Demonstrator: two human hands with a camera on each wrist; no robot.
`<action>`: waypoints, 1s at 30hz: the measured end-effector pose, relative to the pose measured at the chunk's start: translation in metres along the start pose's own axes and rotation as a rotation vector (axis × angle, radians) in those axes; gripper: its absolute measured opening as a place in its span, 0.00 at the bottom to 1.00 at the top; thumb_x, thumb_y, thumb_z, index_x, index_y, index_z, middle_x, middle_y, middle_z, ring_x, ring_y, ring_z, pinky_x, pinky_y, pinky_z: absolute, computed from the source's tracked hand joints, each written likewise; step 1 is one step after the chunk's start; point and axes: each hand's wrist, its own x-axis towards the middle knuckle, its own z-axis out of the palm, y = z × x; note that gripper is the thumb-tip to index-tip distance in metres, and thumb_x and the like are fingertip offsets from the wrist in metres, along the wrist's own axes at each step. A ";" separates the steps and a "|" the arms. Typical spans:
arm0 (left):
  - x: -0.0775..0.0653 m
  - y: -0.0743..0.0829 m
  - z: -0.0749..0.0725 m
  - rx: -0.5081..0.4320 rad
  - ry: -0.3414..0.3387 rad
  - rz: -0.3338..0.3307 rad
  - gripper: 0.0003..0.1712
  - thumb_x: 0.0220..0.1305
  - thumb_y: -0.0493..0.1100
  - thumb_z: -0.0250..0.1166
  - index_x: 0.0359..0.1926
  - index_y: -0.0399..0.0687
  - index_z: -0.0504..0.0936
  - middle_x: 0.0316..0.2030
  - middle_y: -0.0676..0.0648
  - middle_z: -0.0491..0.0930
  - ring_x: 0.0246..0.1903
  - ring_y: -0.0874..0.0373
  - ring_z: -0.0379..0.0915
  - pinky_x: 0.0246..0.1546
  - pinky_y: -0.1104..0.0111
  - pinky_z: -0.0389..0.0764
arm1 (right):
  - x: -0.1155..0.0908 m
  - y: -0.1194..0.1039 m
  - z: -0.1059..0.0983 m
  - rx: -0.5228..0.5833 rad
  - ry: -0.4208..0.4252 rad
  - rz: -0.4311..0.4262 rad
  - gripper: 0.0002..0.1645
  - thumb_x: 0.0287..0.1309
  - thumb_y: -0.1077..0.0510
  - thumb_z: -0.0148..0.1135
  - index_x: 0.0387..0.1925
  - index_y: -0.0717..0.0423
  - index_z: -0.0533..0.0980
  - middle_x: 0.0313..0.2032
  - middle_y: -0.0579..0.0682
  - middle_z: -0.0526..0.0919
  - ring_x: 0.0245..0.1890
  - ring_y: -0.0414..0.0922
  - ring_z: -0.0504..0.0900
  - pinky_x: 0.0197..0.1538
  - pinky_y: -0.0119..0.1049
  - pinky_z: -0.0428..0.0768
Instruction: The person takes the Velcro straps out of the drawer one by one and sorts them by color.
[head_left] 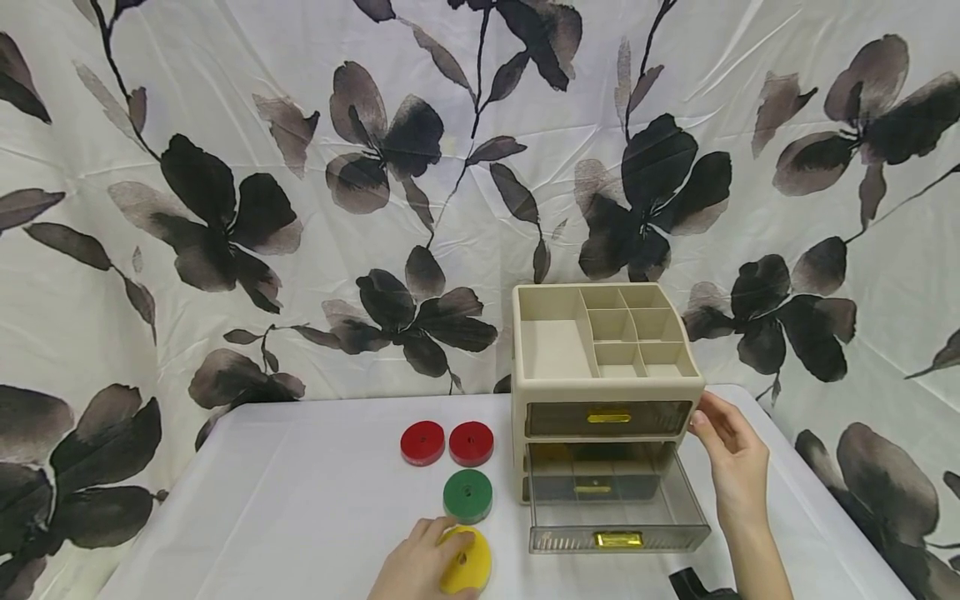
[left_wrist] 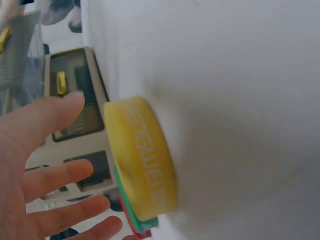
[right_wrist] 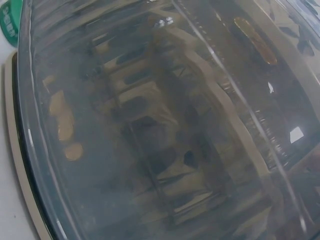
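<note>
On the table [head_left: 315, 492], the yellow disc [head_left: 477, 568] is overlapped, ungripped, by the spread left hand [head_left: 417, 563], the drawer cabinet [head_left: 607, 389] touched by the relaxed right hand [head_left: 738, 458]; a grasp seems in hand, finger-closing needed next

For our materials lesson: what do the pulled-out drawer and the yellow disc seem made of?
Pulled-out drawer: probably clear, glossy plastic, judging by its see-through walls and ribbed front. Yellow disc: perhaps plastic, smooth and satin, with even colour and pale lettering; painted metal is possible.

My head view crops a black object [head_left: 692, 583] at five o'clock; at six, left fingers [head_left: 452, 546] partly hide a yellow disc [head_left: 476, 567].
</note>
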 end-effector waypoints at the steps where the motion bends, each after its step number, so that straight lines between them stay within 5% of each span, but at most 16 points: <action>1: -0.001 0.001 0.000 0.002 0.019 0.004 0.32 0.50 0.66 0.67 0.51 0.55 0.80 0.52 0.47 0.76 0.47 0.51 0.71 0.47 0.60 0.82 | 0.000 0.000 0.000 -0.003 0.004 0.004 0.19 0.62 0.66 0.59 0.55 0.64 0.75 0.43 0.36 0.83 0.43 0.30 0.82 0.45 0.18 0.78; 8: -0.006 0.011 -0.004 0.001 0.171 0.051 0.25 0.52 0.60 0.68 0.49 0.55 0.82 0.47 0.51 0.79 0.42 0.56 0.73 0.39 0.67 0.82 | 0.001 0.000 0.000 -0.007 0.012 0.015 0.19 0.61 0.66 0.59 0.55 0.64 0.75 0.43 0.36 0.83 0.44 0.31 0.82 0.45 0.18 0.78; 19: -0.010 0.040 -0.017 -0.093 0.213 0.053 0.21 0.54 0.57 0.68 0.47 0.55 0.83 0.42 0.56 0.80 0.40 0.61 0.74 0.38 0.71 0.83 | 0.001 0.001 0.000 0.038 0.006 0.008 0.18 0.61 0.68 0.59 0.53 0.63 0.76 0.43 0.39 0.83 0.43 0.31 0.82 0.44 0.18 0.78; 25: -0.012 0.052 -0.016 -0.081 0.341 0.093 0.15 0.55 0.54 0.67 0.42 0.56 0.84 0.36 0.58 0.82 0.35 0.65 0.76 0.31 0.76 0.80 | 0.001 0.002 0.000 0.039 0.008 0.011 0.18 0.61 0.68 0.59 0.53 0.64 0.76 0.43 0.39 0.83 0.43 0.31 0.82 0.44 0.18 0.78; 30: -0.010 0.064 -0.017 -0.105 0.360 0.070 0.13 0.55 0.54 0.67 0.39 0.57 0.83 0.34 0.59 0.83 0.32 0.67 0.76 0.30 0.78 0.78 | 0.001 0.001 0.001 0.033 0.011 0.012 0.18 0.61 0.68 0.59 0.53 0.63 0.76 0.43 0.39 0.83 0.43 0.31 0.82 0.44 0.18 0.78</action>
